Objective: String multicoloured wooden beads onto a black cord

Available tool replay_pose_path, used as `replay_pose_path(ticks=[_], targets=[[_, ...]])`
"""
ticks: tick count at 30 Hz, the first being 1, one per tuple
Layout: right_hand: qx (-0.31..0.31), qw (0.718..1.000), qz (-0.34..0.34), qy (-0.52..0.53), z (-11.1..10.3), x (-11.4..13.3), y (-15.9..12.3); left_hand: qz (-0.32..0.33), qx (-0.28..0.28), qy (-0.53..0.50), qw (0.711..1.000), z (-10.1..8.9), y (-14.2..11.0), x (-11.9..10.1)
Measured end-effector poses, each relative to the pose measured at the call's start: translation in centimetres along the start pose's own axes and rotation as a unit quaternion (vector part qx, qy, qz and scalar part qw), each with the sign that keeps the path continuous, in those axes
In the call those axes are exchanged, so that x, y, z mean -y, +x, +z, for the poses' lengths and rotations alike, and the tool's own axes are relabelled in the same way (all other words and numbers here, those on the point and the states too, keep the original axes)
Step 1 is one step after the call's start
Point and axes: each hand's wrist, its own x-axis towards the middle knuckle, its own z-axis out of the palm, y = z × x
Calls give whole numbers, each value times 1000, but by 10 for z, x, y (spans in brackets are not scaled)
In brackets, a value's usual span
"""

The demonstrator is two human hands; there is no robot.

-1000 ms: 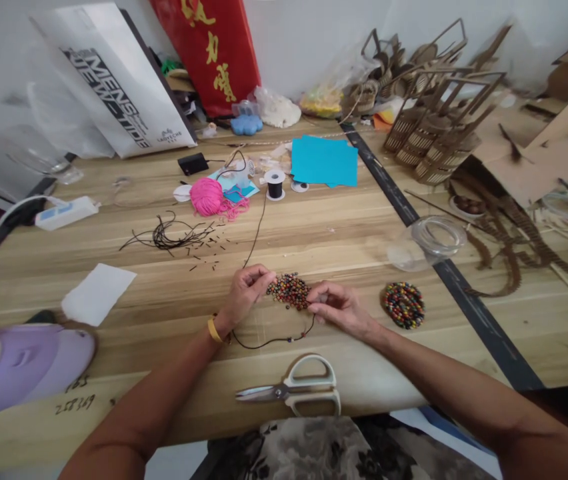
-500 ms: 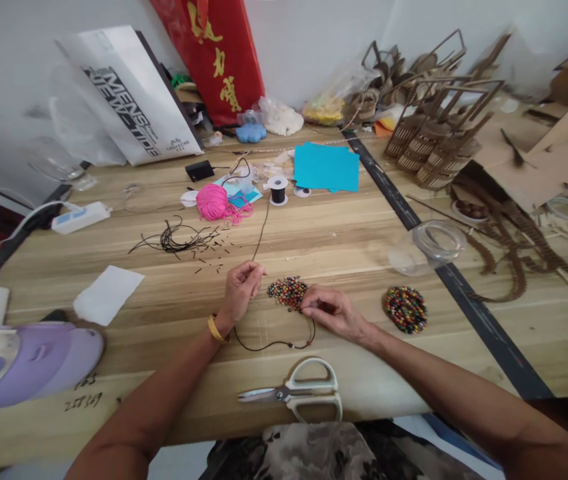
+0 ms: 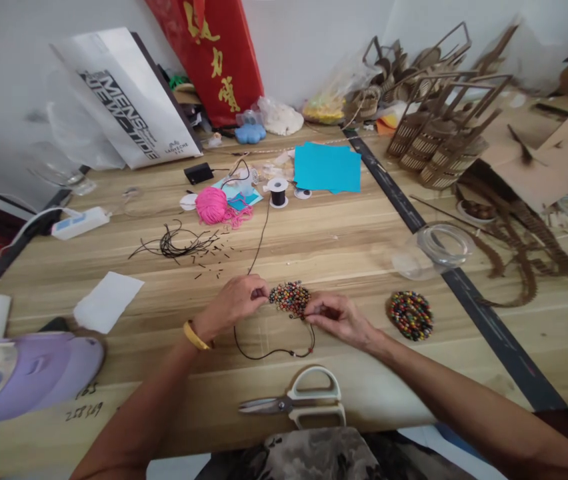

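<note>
A loose pile of small multicoloured beads (image 3: 290, 298) lies between my two hands. My left hand (image 3: 237, 300) has its thumb and forefinger closed at the pile's left edge; what lies between the fingertips is too small to make out. At the pile's right edge, my right hand (image 3: 337, 317) pinches the black cord (image 3: 264, 358) near its end. The cord hangs in a loop toward me, carrying a few small beads, and passes under or through my left hand. From there it runs back to a black spool (image 3: 278, 193).
White-handled scissors (image 3: 309, 399) lie in front of me. A coiled bead string (image 3: 411, 315) sits to the right, near a clear tubing coil (image 3: 444, 245). Black cord scraps (image 3: 177, 241), pink yarn (image 3: 211, 205) and blue sheets (image 3: 327, 168) lie farther back.
My left hand has moved right and slightly down, bringing its fingertips to the bead pile. My right hand still pinches the cord in about the same place.
</note>
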Motion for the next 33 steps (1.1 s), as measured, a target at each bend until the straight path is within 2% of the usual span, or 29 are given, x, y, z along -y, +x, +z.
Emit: replay_pose_path(ticks=[3, 9, 15, 33], targets=[[12, 1000, -8, -1, -1, 3, 1, 8, 8, 24, 1000, 1, -2, 0], [12, 1000, -1, 5, -1, 4, 2, -15, -35, -12, 999, 7, -3, 3], [15, 1000, 17, 8, 0, 4, 2, 0, -25, -12, 1000, 8, 0, 7], [44, 999, -4, -20, -3, 12, 5, 33, -37, -19, 999, 17, 1, 21]])
